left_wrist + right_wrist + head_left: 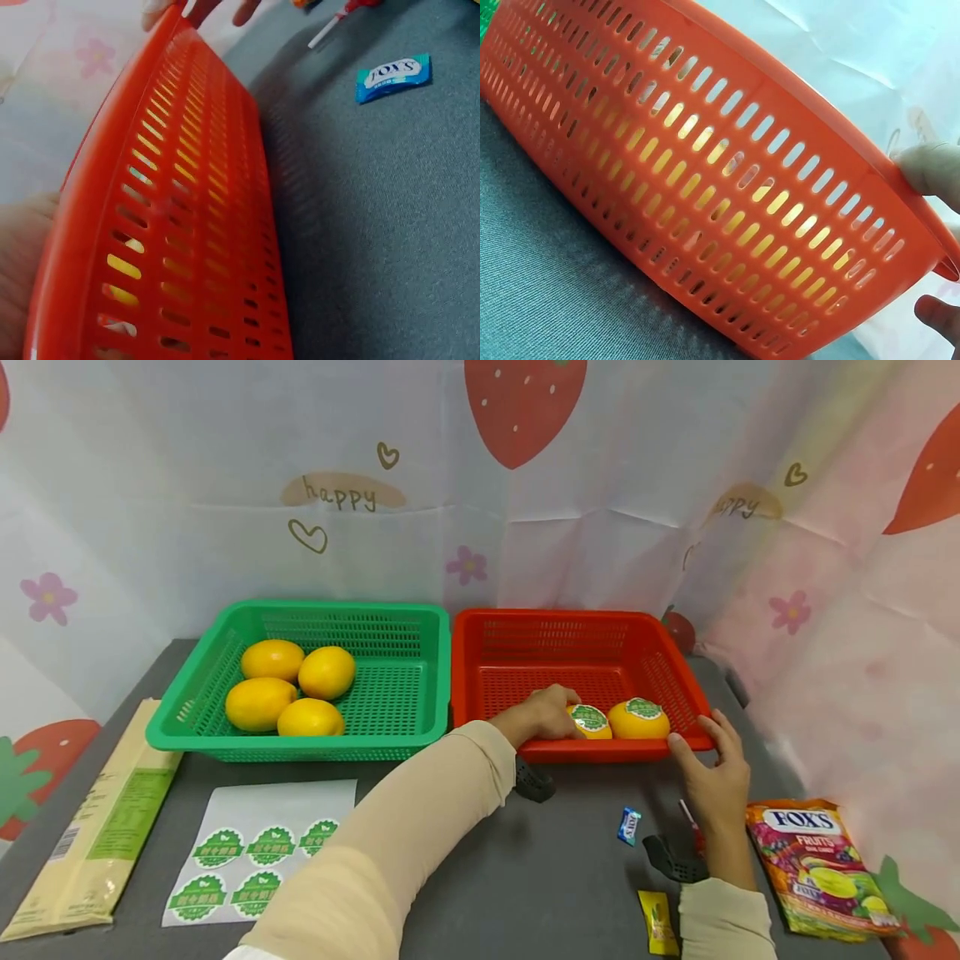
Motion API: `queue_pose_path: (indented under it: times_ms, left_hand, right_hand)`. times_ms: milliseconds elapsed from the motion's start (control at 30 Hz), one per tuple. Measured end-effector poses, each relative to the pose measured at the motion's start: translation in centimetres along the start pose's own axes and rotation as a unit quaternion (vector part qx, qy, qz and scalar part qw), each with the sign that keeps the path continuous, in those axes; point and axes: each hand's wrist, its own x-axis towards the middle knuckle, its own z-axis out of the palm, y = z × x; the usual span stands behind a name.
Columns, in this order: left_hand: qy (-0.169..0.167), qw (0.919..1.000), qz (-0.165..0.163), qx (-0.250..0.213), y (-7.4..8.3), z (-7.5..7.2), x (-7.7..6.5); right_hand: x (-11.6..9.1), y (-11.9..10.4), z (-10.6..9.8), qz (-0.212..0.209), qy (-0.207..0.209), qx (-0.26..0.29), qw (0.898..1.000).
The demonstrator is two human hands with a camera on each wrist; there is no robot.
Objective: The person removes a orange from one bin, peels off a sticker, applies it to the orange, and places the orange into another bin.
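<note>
My left hand (546, 714) reaches over the front wall of the red basket (480, 652), its fingers and thumb around the left of two yellow mangoes (588, 721) lying there. That mango bears a round green-and-white sticker, and so does the other mango (637, 720) beside it. At the basket's front right corner, my right hand (718, 772) grips the rim between thumb and fingers. In the right wrist view, the thumb (934, 171) lies on the rim. Through the slots of the basket wall (176, 187), yellow shows in the left wrist view; the left fingertips are hidden there.
A green basket (431, 693) with several unstickered mangoes stands at the left. In front lie a sticker sheet (285, 802) and a long cream packet (112, 827). Blue candy (629, 826), yellow candy (657, 922), a red lollipop (693, 827) and a Fox's candy bag (821, 868) lie right.
</note>
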Motion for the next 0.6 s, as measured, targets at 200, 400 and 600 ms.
queue_pose_path:
  times_ms: [200,400,600]
  left_hand:
    - [-0.028,0.9970,0.004,-0.072,-0.4,-0.4,-0.4]
    - [-0.006,0.9935,0.008,-0.113,-0.6,-2.0,-1.6]
    - [0.148,0.9734,0.124,-0.124,-1.9,-7.1,-8.8]
  right_hand:
    - [0.0,0.0,0.2,-0.006,0.001,0.005,1.000]
    - [0.1,-0.1,0.0,-0.009,0.005,0.011,1.000]
    - [-0.2,-0.5,0.2,0.004,-0.004,0.004,1.000]
